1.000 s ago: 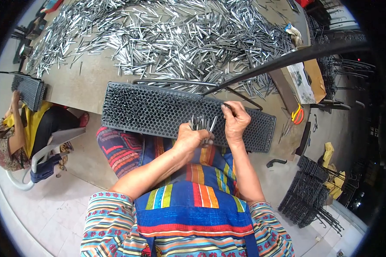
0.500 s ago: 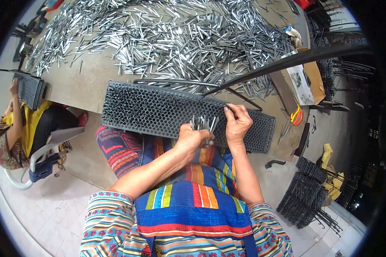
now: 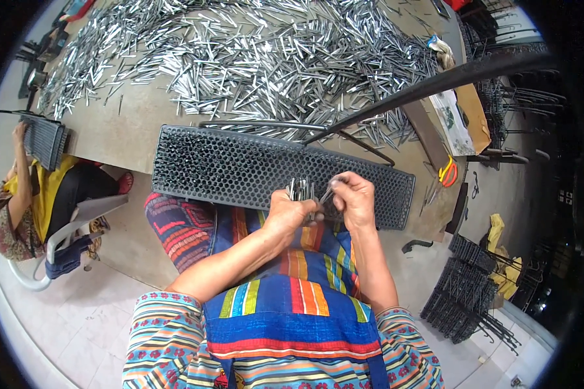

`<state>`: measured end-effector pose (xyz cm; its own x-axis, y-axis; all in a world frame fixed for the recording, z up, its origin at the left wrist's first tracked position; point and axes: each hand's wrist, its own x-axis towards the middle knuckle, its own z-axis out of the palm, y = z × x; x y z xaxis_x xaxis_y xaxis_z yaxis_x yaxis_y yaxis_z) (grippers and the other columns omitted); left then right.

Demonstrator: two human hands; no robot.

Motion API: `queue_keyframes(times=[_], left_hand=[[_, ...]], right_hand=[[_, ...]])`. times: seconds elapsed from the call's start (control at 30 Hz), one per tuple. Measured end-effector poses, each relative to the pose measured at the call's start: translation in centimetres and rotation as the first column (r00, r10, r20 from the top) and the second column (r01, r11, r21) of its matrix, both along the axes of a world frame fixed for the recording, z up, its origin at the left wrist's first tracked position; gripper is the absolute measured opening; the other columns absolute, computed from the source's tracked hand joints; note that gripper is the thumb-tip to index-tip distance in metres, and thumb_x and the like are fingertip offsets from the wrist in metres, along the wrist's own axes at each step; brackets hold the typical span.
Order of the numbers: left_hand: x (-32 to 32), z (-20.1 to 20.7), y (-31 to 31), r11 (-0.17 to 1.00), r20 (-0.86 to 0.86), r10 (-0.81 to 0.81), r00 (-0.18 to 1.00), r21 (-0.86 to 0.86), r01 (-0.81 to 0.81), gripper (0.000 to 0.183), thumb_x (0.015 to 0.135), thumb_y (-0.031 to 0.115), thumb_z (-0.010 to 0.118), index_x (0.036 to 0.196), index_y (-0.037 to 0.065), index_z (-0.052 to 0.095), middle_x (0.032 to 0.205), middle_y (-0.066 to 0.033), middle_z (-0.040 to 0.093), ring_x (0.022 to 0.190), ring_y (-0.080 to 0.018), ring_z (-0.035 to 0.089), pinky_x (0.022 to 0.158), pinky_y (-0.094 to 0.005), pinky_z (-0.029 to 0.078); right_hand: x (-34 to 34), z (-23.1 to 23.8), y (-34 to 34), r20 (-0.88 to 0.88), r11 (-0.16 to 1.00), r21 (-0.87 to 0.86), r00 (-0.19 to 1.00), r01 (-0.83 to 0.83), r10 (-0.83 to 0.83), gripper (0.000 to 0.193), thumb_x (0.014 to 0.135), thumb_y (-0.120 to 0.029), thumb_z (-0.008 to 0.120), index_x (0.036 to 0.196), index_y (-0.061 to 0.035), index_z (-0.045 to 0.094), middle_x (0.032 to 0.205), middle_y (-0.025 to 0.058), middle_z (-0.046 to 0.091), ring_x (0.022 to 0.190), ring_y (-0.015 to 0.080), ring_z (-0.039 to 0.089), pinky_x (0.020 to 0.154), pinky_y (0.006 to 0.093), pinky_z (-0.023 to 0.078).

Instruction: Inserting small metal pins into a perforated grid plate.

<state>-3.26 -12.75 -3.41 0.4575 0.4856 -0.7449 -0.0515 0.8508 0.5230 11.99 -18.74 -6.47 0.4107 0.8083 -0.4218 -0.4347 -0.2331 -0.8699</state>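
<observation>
A long black panel (image 3: 240, 159) full of round holes lies across my lap against the table edge. Toward its left end the holes look crowded with dark, glossy bits. My left hand (image 3: 291, 211) is closed around a bundle of thin metal strips (image 3: 300, 188), their ends sticking up over the front edge of the panel. Just right of the bundle, my right hand (image 3: 357, 200) pinches thumb and forefinger on a single thin metal strip (image 3: 326, 194), partly hidden by the fingers.
Loose metal strips (image 3: 240, 58) cover much of the table (image 3: 120, 129). A black bar (image 3: 428, 91) slants over the panel's right side. Orange-handled scissors (image 3: 448, 174) and an open carton (image 3: 472, 120) lie right. Black racks (image 3: 461, 292) stand lower right; a seated person (image 3: 29, 194) works at left.
My right hand has come down and left from the panel's far edge to beside the strip bundle. My left hand stays almost in place, still gripping the bundle.
</observation>
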Motion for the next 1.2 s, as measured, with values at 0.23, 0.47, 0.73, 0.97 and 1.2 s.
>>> queue_keyframes(times=[0.23,0.47,0.73,0.97,1.2], left_hand=[[-0.2,-0.3,0.0,0.994,0.002,-0.038,0.999,0.107,0.037,0.01,0.075,-0.007,0.059,0.076,0.001,0.064,0.069,-0.0063,0.066,0.056,-0.0139,0.063,0.049,-0.0257,0.049],[-0.2,-0.6,0.0,0.999,0.008,-0.016,1.0,0.033,0.016,0.009,0.074,-0.007,0.061,0.077,0.001,0.065,0.071,-0.008,0.067,0.056,-0.0142,0.063,0.051,-0.0256,0.051],[-0.3,-0.7,0.1,0.998,0.007,-0.056,0.998,-0.002,0.056,0.008,0.074,-0.005,0.062,0.079,0.0,0.065,0.073,-0.0086,0.068,0.058,-0.0143,0.064,0.052,-0.0258,0.052],[-0.5,-1.1,0.2,0.999,0.041,-0.048,0.998,-0.019,0.048,0.009,0.075,-0.005,0.061,0.082,0.0,0.066,0.074,-0.01,0.069,0.059,-0.0154,0.065,0.052,-0.0266,0.053],[-0.8,-0.9,0.2,0.999,0.107,0.025,0.994,-0.03,-0.021,0.011,0.074,-0.006,0.062,0.084,-0.001,0.065,0.075,-0.0114,0.069,0.06,-0.0174,0.066,0.052,-0.0279,0.053]], right_hand=[[1.3,-0.9,1.5,0.523,0.92,0.329,0.771,0.211,-0.363,0.008,0.082,0.002,0.068,0.09,0.0017,0.068,0.078,-0.0002,0.06,0.056,0.004,0.045,0.049,0.0191,0.034],[1.4,-1.7,2.1,0.713,0.938,0.304,0.614,0.164,-0.338,0.007,0.08,0.003,0.069,0.087,0.002,0.068,0.082,-0.002,0.059,0.064,0.0034,0.046,0.054,0.0188,0.036],[1.2,-2.1,2.5,0.814,0.966,0.234,0.523,0.107,-0.255,0.011,0.077,0.003,0.072,0.088,0.0002,0.069,0.08,0.0012,0.06,0.063,0.0062,0.05,0.056,0.0212,0.039],[1.1,-2.1,2.5,0.882,0.973,0.21,0.409,0.1,-0.233,0.013,0.075,0.002,0.073,0.087,-0.0009,0.07,0.071,0.0051,0.059,0.06,0.0122,0.054,0.056,0.0255,0.042],[0.4,-0.6,0.8,0.744,0.996,0.092,0.664,0.007,-0.073,0.01,0.081,-0.001,0.07,0.091,0.0012,0.07,0.076,-0.0021,0.06,0.064,0.0035,0.053,0.059,0.0188,0.042]])
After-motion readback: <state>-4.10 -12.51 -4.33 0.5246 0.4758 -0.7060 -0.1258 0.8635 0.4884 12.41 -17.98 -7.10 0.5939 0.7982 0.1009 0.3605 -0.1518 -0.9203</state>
